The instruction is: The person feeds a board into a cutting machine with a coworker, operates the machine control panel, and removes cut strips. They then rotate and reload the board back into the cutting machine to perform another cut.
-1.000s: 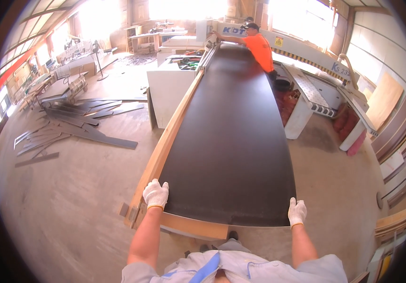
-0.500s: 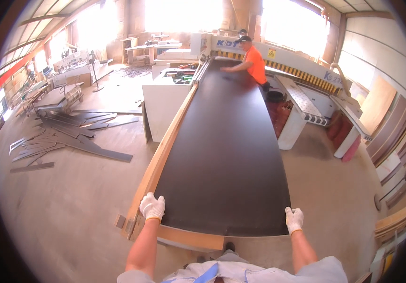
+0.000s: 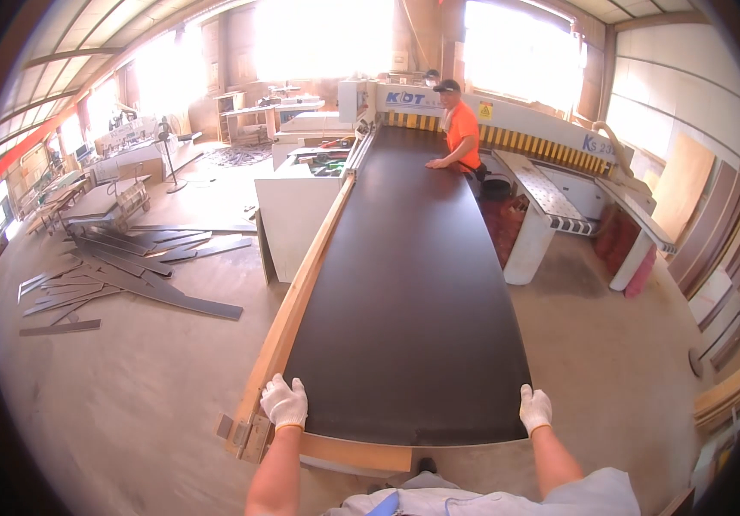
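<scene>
A long, dark brown-black board lies flat, stretching from me toward the machine at the back. My left hand, in a white knit glove, is closed on its near left corner, beside the wooden guide rail. Gloved the same way, my right hand grips the near right edge, its fingertips partly hidden under the board. At the far right side of the board, a co-worker in an orange shirt rests one hand on it.
A long panel saw with a yellow-and-black striped strip spans the back. White support tables extend at right. Dark offcut strips litter the floor at left. A white cabinet stands beside the rail. Boards lean against the right wall.
The co-worker has straightened up and drawn the arm back from across the board to its right edge. My view has tilted slightly; both my hands keep their places on the board.
</scene>
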`<state>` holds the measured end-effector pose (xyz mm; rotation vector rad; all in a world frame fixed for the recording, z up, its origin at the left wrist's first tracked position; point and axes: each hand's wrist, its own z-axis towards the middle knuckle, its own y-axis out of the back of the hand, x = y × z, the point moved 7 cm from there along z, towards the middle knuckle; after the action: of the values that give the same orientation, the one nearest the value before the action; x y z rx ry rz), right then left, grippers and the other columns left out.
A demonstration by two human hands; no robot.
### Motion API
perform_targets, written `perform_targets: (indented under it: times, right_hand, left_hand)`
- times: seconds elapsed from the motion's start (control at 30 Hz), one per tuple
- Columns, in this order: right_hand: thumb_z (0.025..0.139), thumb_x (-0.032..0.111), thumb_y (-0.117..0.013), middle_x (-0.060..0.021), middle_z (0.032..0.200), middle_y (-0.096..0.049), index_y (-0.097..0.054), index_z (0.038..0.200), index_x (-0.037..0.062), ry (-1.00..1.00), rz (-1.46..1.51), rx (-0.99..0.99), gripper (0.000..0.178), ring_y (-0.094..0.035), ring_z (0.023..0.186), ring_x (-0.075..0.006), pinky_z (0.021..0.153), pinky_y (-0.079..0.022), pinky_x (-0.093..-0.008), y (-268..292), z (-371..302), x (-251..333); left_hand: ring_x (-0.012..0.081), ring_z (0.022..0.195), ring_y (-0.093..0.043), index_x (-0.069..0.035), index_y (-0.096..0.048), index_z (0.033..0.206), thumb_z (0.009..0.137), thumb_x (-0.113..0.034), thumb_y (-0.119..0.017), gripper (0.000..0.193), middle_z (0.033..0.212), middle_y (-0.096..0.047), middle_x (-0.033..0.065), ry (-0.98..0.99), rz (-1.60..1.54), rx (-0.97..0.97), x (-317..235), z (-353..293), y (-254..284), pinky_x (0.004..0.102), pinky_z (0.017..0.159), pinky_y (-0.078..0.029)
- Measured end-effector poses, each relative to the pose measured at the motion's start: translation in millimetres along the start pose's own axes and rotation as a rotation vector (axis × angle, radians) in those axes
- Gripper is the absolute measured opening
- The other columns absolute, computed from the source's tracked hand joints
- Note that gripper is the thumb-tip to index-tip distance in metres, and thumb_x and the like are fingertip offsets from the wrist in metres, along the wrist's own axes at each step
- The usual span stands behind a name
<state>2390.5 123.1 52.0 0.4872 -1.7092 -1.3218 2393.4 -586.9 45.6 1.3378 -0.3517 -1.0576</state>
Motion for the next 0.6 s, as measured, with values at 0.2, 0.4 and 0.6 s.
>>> perform_targets:
  times: [0.2, 0.4, 0.6]
  right_hand:
    - [0.120, 0.060, -0.053, -0.0393, 0.127, -0.080, -0.083, 0.119, -0.0087, 0.021, 0.027, -0.014, 0.075, -0.076, 0.127, -0.0570, 0.111, -0.058, -0.0635, -7, 6, -6]
    - [0.121, 0.058, -0.051, -0.0397, 0.123, -0.080, -0.082, 0.114, -0.0092, -0.017, 0.059, -0.028, 0.074, -0.076, 0.125, -0.0574, 0.109, -0.057, -0.0630, -10, 8, -4]
    - [0.121, 0.056, -0.052, -0.0388, 0.128, -0.081, -0.082, 0.119, -0.0079, -0.030, 0.094, -0.015, 0.071, -0.075, 0.128, -0.0569, 0.111, -0.057, -0.0628, -10, 8, -2]
  left_hand:
    - [0.0432, 0.119, -0.079, -0.001, -0.073, 0.141, 0.110, -0.043, -0.077, 0.052, 0.124, -0.081, 0.0229, -0.013, -0.032, -0.028, -7, 2, 3, 0.0568, 0.104, -0.063]
    - [0.0433, 0.120, -0.078, 0.000, -0.071, 0.149, 0.110, -0.042, -0.077, 0.058, 0.127, -0.081, 0.0232, -0.029, -0.020, -0.052, -7, 3, 1, 0.0557, 0.105, -0.063]
    - [0.0430, 0.121, -0.078, -0.001, -0.071, 0.148, 0.110, -0.042, -0.077, 0.056, 0.127, -0.081, 0.0230, -0.013, -0.035, -0.014, -5, 5, -3, 0.0570, 0.105, -0.063]
